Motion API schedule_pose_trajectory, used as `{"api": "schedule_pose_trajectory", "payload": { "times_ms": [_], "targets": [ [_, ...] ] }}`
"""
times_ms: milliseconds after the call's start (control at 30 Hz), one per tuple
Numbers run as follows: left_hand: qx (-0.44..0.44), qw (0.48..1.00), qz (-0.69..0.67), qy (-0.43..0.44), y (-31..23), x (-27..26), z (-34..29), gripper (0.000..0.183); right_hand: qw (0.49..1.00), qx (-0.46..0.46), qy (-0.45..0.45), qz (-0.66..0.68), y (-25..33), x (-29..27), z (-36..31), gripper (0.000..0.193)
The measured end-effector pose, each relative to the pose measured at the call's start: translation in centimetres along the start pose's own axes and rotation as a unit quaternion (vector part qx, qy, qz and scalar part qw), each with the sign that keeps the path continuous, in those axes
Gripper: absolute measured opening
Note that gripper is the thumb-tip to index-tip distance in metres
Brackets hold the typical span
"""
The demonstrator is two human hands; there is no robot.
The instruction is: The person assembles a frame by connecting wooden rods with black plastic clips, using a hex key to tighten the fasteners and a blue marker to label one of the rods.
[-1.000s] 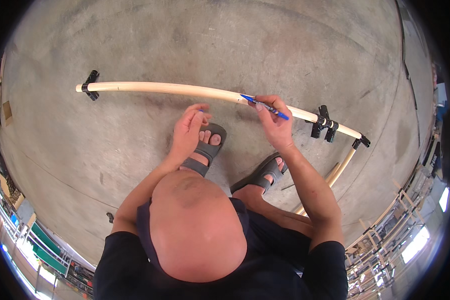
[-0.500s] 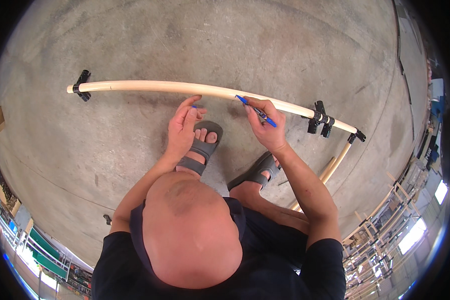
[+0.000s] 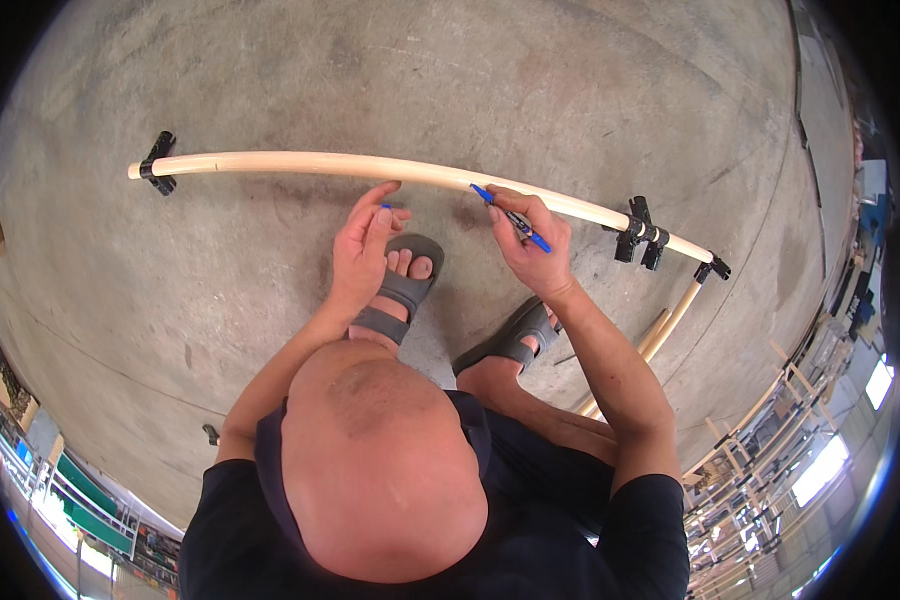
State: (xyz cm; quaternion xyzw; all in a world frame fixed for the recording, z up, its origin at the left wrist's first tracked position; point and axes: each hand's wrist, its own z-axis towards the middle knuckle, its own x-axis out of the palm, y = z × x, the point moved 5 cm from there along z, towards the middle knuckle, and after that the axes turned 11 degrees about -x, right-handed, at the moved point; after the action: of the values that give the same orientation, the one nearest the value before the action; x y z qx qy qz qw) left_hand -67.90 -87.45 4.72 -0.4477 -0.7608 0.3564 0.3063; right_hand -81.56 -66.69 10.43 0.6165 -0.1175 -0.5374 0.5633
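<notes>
A long cream-coloured pipe (image 3: 310, 162) lies crosswise in front of me. My right hand (image 3: 536, 243) grips a blue marker pen (image 3: 518, 226), its tip at the near side of the pipe, apparently touching it. Between the thumb and fingers of my left hand (image 3: 360, 248) is a small blue cap (image 3: 386, 207), mostly hidden. That hand's index finger stretches out close to the pipe. A black pipe joint (image 3: 158, 163) is clamped near the left end. Toward the right end sit more black joints (image 3: 638, 230), and a corner joint (image 3: 712, 267) links a second cream pipe (image 3: 673, 321).
My sandalled feet (image 3: 406, 285) stand on the concrete floor (image 3: 450, 80) just behind the pipe. A small black piece (image 3: 211, 434) lies on the floor to the left. Racks of pipe frames (image 3: 755, 480) stand at the lower right, with a green panel (image 3: 92, 503) at the lower left.
The view has shifted slightly, so the pipe and floor sit a little higher and further left. Both hands keep their grips, and the pen tip stays at nearly the same spot along the pipe.
</notes>
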Motion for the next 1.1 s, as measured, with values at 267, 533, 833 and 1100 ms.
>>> {"api": "schedule_pose_trajectory", "payload": {
  "times_ms": [267,533,833,1100],
  "targets": [
    [0.059,0.992,0.108,-0.039,0.2,-1.1,0.2,0.028,0.997,-0.067,0.024,-0.014,0.3,-0.2,0.1,0.018],
    [0.175,0.779,0.421,-0.431,2.4,-19.9,-3.3,0.021,0.995,-0.087,0.044,0.027,3.3,1.9,1.9,0.019],
    [0.103,0.721,0.481,-0.488,3.4,-23.5,-4.2,0.015,0.958,0.059,0.036,0.277,10.1,18.9,10.6,0.017],
    [0.085,0.742,0.470,-0.470,2.6,-23.4,-4.4,0.015,0.989,-0.043,0.071,0.119,14.0,26.4,13.3,0.012]
  ]
}}
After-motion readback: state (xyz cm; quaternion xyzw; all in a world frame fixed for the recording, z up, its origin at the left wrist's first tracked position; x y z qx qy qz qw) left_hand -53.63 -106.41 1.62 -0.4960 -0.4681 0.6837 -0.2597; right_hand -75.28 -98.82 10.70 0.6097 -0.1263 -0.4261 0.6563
